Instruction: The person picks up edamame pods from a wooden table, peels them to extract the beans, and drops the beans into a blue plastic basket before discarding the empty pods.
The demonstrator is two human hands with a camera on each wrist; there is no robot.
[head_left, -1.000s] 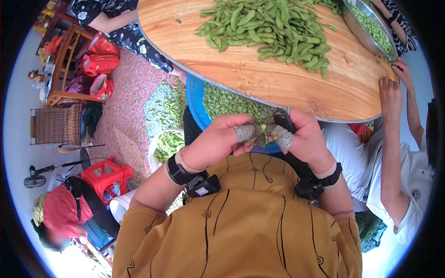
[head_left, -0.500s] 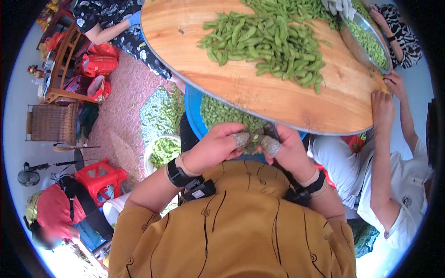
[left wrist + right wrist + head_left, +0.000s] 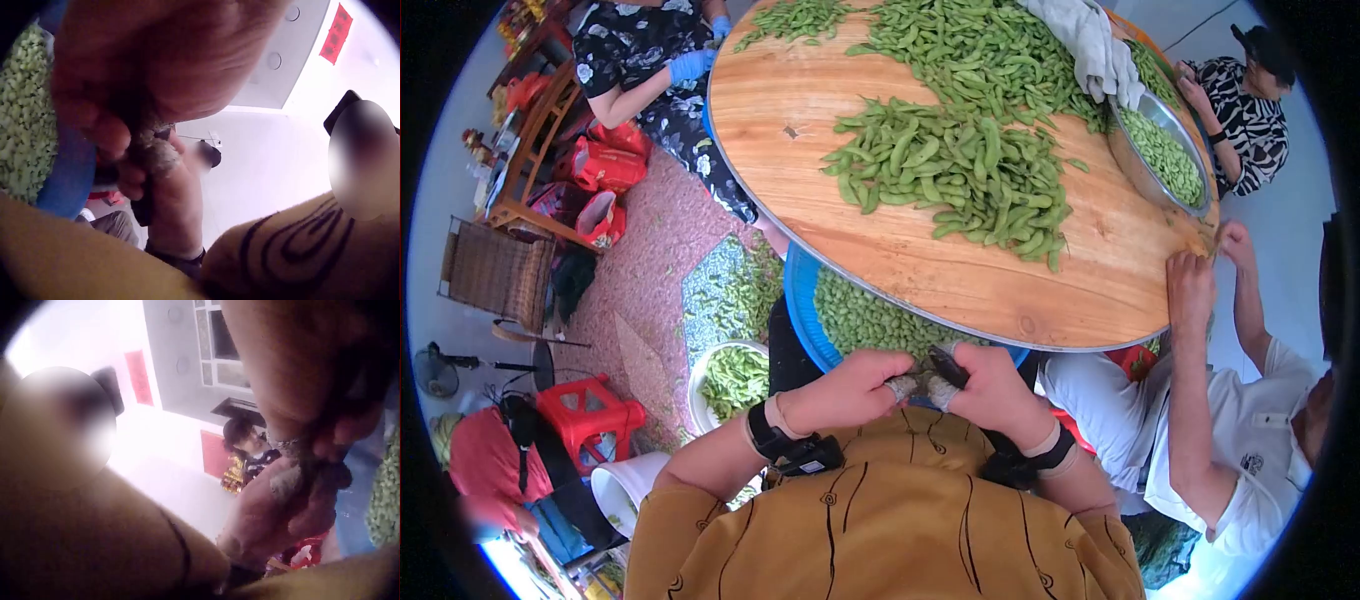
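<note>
My left hand (image 3: 845, 392) and right hand (image 3: 1000, 395) meet in front of my body in the head view, just above the near rim of a blue basin (image 3: 802, 305). Their fingertips pinch together around a soybean pod, mostly hidden by the fingers. Grey wrapping covers both thumbs, seen on the right thumb (image 3: 164, 156) in the left wrist view and the left thumb (image 3: 287, 481) in the right wrist view. A dark oval piece (image 3: 948, 367) shows at the right hand's index finger. Shelled green beans (image 3: 870, 318) lie in the basin below.
Ahead, a round wooden table (image 3: 780, 170) bears heaped soybean pods (image 3: 960, 170), a metal bowl (image 3: 1120, 155) of shelled beans and a grey cloth (image 3: 1090, 50). A white bucket (image 3: 697, 385) of greens stands left. Other people sit around the table, one close on my right (image 3: 1240, 440).
The head view has tilted up, so the table, basin and hands appear lower. My hands stay together; the green bit seen between the fingertips earlier is now covered.
</note>
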